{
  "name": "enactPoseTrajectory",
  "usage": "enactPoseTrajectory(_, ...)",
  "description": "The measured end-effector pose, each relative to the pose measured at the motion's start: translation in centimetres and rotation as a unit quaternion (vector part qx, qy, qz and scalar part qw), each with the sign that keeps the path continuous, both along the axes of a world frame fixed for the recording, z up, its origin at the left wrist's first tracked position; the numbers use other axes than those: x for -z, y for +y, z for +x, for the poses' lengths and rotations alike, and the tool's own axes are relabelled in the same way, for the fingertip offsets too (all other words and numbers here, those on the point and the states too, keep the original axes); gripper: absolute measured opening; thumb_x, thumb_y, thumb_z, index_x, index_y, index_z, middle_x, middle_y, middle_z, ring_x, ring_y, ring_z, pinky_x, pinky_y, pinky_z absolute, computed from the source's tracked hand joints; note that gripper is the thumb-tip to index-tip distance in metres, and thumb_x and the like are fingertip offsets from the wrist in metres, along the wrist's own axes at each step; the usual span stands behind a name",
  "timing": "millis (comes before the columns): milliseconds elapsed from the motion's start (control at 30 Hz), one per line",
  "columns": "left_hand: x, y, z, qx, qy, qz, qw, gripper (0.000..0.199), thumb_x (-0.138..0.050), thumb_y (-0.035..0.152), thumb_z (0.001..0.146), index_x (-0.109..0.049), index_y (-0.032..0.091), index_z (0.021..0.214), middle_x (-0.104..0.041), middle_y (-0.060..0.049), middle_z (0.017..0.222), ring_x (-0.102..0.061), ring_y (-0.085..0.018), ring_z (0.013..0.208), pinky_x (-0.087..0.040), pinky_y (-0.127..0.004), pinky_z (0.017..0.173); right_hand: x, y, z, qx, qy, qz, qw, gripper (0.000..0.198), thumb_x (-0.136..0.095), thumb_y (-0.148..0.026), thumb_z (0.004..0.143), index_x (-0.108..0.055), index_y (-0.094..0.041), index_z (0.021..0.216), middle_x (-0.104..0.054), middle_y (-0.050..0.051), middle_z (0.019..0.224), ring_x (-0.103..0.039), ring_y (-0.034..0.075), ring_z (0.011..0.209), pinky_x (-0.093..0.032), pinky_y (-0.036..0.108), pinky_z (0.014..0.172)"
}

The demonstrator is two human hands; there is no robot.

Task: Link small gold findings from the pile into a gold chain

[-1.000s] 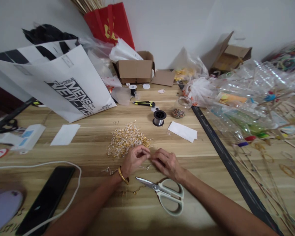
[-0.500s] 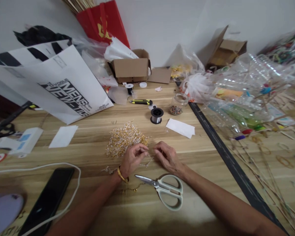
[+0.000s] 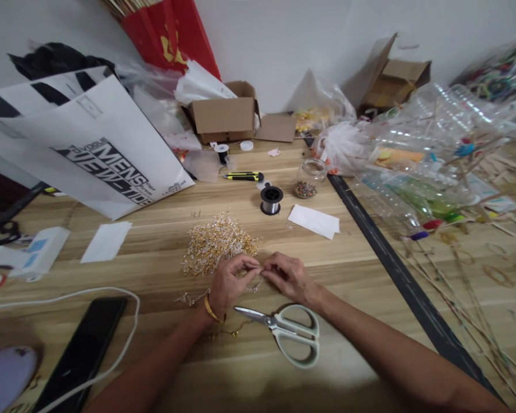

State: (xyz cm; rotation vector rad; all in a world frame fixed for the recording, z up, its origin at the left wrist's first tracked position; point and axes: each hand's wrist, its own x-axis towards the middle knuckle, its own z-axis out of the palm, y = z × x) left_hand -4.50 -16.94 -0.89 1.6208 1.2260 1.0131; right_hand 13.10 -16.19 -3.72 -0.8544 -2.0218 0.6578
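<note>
My left hand [image 3: 231,280] is closed in a pinch on a thin beaded strand [image 3: 253,287], which droops below the fingertips. Close against it, my right hand [image 3: 289,277] also pinches; whatever lies between its fingertips is too small to make out. Just behind my left hand spreads a heap of gold and clear beads [image 3: 217,241]. White-handled scissors [image 3: 298,334] lie below both hands, blades pointing left. A short gold beaded chain [image 3: 234,331] rests by the blade tip, and a clear beaded piece [image 3: 191,298] sits beside my left wrist.
Behind the beads are a wire spool [image 3: 270,201], a jar of small beads [image 3: 307,180], a yellow-black utility knife [image 3: 243,176] and folded white paper [image 3: 313,221]. A phone [image 3: 83,350] and white cable [image 3: 133,330] lie left. Plastic bottles [image 3: 391,201] crowd the right.
My right hand has moved left, and its fingertips now meet those of my left hand. The view has shifted slightly; the scissors and bead heap stay where they were.
</note>
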Motion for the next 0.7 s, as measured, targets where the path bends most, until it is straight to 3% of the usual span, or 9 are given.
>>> enactPoseTrajectory(133, 0.34, 0.23, -0.09, 0.006, 0.005, -0.024, 1.0, 0.014, -0.063, 0.019, 0.073, -0.061, 0.016, 0.087, -0.066, -0.003, 0.078, -0.062, -0.014, 0.071, -0.05, -0.025, 0.069, -0.23, 0.23, 0.11, -0.01, 0.017, -0.016, 1.0, 0.008, -0.05, -0.021, 0.088, -0.058, -0.018, 0.087, -0.06, 0.004, 0.077, -0.055, 0.013, 0.067, -0.044, 0.024, 0.061)
enactPoseTrajectory(233, 0.3, 0.24, -0.18, 0.027, 0.121, 0.03, 0.992, 0.011, -0.063, 0.017, 0.073, -0.061, 0.016, 0.084, -0.063, -0.003, 0.076, -0.058, -0.015, 0.073, -0.047, -0.028, 0.069, -0.44, 0.43, 0.31, 0.014, 0.024, -0.044, 0.999, 0.01, -0.05, -0.02, 0.088, -0.058, -0.017, 0.085, -0.059, 0.004, 0.076, -0.054, 0.014, 0.068, -0.043, 0.024, 0.061)
enactPoseTrajectory(333, 0.02, -0.04, -0.08, 0.066, 0.261, 0.116, 0.956, 0.007, -0.067, 0.021, 0.071, -0.062, 0.017, 0.071, -0.061, -0.005, 0.077, -0.052, -0.02, 0.083, -0.043, -0.033, 0.077, -0.43, 0.61, 0.43, 0.051, 0.035, -0.073, 0.995, 0.011, -0.05, -0.02, 0.087, -0.057, -0.017, 0.079, -0.055, 0.002, 0.07, -0.05, 0.012, 0.062, -0.04, 0.023, 0.056)
enactPoseTrajectory(433, -0.15, -0.4, 0.14, 0.093, 0.334, 0.141, 0.927, 0.008, -0.068, 0.022, 0.072, -0.063, 0.017, 0.074, -0.06, -0.005, 0.08, -0.049, -0.022, 0.087, -0.041, -0.035, 0.079, -0.35, 0.74, 0.43, 0.068, 0.056, -0.1, 0.991, 0.01, -0.05, -0.02, 0.086, -0.056, -0.016, 0.079, -0.052, 0.001, 0.068, -0.048, 0.012, 0.061, -0.039, 0.022, 0.055)
enactPoseTrajectory(533, -0.14, -0.56, 0.24, 0.112, 0.356, 0.142, 0.917, 0.004, -0.063, 0.019, 0.077, -0.062, 0.016, 0.074, -0.059, -0.004, 0.08, -0.048, -0.021, 0.086, -0.041, -0.034, 0.078, -0.37, 0.81, 0.37, 0.077, 0.065, -0.122, 0.987, 0.01, -0.051, -0.021, 0.085, -0.056, -0.016, 0.078, -0.052, 0.0, 0.066, -0.047, 0.012, 0.059, -0.038, 0.021, 0.054)
enactPoseTrajectory(700, -0.07, -0.42, -0.03, 0.129, 0.333, 0.137, 0.924, 0.009, -0.059, 0.016, 0.08, -0.061, 0.016, 0.071, -0.058, -0.003, 0.077, -0.049, -0.019, 0.083, -0.04, -0.032, 0.076, -0.29, 0.89, 0.37, 0.085, 0.071, -0.147, 0.983, 0.01, -0.05, -0.023, 0.084, -0.056, -0.016, 0.079, -0.052, 0.0, 0.066, -0.045, 0.011, 0.057, -0.037, 0.022, 0.053)
